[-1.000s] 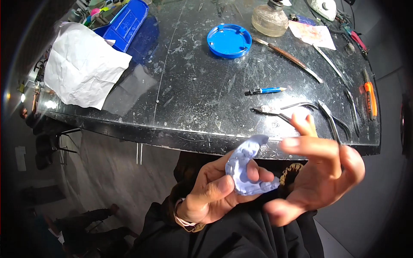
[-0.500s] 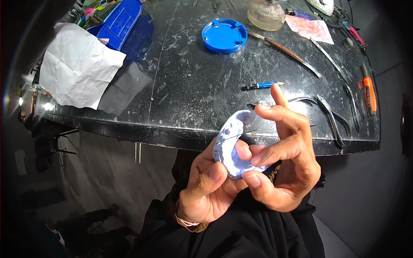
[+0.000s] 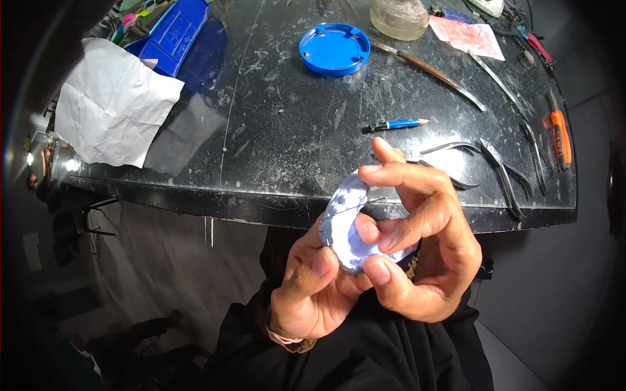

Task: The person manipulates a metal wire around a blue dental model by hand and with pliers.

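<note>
My left hand (image 3: pixel 306 300) is closed around a pale lilac, horseshoe-shaped dental cast (image 3: pixel 342 212) held near the table's front edge. A thin bent wire (image 3: pixel 373 202) lies across the cast. My right hand (image 3: pixel 435 254) curls over the cast's right part with thumb and fingers at the wire and cast; its index fingertip touches near the top. Just beyond are pliers (image 3: pixel 502 173), partly hidden tongs or pliers (image 3: pixel 450 146), and a blue pencil (image 3: pixel 401 124).
The dark table (image 3: pixel 267 130) holds a blue lid (image 3: pixel 334 47), glass jar (image 3: pixel 398 16), crumpled paper (image 3: pixel 111 107), blue tray (image 3: pixel 169 36), wooden-handled spatula (image 3: pixel 430 75), stained paper (image 3: pixel 466 39), metal tools and an orange cutter (image 3: pixel 561 133). A chair (image 3: pixel 72 215) stands left.
My right hand has come leftward from beside the cast and curled onto it and the wire. The cast has risen slightly and moved left in the view.
</note>
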A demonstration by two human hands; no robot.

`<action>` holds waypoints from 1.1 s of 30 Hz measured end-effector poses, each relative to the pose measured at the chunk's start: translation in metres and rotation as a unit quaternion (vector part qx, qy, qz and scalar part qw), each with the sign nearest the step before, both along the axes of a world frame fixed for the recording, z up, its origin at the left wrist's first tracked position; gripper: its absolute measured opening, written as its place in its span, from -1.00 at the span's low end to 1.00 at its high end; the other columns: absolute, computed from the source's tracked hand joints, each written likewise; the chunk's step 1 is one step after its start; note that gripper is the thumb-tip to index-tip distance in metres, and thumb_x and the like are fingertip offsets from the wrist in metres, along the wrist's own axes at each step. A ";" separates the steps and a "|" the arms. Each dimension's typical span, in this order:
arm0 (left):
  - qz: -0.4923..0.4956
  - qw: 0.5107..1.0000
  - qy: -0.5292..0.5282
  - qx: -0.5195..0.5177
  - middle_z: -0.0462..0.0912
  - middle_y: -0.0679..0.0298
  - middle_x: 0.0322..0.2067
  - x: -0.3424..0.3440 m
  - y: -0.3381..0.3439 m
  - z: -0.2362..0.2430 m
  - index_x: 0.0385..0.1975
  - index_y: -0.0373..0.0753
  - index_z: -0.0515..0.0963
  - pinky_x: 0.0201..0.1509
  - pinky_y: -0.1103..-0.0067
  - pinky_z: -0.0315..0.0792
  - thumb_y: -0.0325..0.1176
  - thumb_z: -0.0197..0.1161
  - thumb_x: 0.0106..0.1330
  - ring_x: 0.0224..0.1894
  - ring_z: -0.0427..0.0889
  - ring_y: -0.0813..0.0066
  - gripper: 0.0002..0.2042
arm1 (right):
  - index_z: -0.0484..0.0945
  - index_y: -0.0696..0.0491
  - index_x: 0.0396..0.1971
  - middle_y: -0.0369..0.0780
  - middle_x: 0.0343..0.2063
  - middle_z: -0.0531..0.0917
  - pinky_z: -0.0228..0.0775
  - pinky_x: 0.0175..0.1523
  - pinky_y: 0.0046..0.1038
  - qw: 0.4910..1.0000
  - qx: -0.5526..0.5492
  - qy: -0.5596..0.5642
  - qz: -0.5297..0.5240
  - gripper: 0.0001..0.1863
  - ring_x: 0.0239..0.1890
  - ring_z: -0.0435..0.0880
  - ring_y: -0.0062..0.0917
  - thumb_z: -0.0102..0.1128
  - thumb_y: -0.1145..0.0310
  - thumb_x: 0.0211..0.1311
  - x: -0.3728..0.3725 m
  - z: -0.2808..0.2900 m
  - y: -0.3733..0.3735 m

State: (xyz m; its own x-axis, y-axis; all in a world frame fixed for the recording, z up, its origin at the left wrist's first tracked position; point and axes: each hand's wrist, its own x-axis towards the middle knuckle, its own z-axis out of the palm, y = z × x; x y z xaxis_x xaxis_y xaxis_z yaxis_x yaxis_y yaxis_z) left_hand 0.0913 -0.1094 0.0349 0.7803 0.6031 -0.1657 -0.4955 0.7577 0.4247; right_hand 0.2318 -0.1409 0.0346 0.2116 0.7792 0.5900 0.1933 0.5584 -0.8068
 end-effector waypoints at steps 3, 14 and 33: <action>0.011 1.000 0.021 0.002 0.33 0.28 -0.22 0.000 -0.001 0.001 -0.08 -0.36 0.24 0.19 0.41 0.20 -0.09 0.17 0.21 -0.09 0.37 0.46 -0.51 | 0.41 0.17 -0.51 0.20 -0.19 0.45 -0.09 0.28 0.07 1.000 0.006 -0.003 0.006 -0.81 0.08 0.41 -0.13 0.24 0.51 -0.14 0.001 0.000 0.000; 0.013 0.989 -0.142 -0.040 0.35 0.06 0.00 -0.002 -0.004 -0.016 0.11 -0.48 0.14 0.17 0.42 0.40 -0.21 -0.02 0.34 0.09 0.42 0.22 -0.50 | 0.43 0.19 -0.49 0.18 -0.20 0.46 -0.02 0.26 0.05 1.000 -0.011 -0.016 0.023 -0.81 0.06 0.43 -0.17 0.25 0.51 -0.14 0.004 0.003 -0.003; -0.029 0.989 -0.145 -0.024 0.34 0.06 -0.02 -0.004 -0.003 -0.018 0.07 -0.50 0.17 0.16 0.43 0.40 -0.24 -0.02 0.33 0.08 0.43 0.28 -0.54 | 0.46 0.19 -0.54 0.17 -0.21 0.46 -0.05 0.27 0.06 0.999 -0.006 -0.003 0.037 -0.85 0.02 0.45 -0.17 0.24 0.51 -0.15 0.007 0.003 -0.005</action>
State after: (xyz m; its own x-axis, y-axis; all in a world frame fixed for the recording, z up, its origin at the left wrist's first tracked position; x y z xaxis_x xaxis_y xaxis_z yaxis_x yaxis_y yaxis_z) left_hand 0.0873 -0.1119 0.0165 0.8319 0.5532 0.0433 -0.5467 0.8038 0.2346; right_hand 0.2383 -0.1459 0.0375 0.1492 0.7997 0.5815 0.1568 0.5615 -0.8125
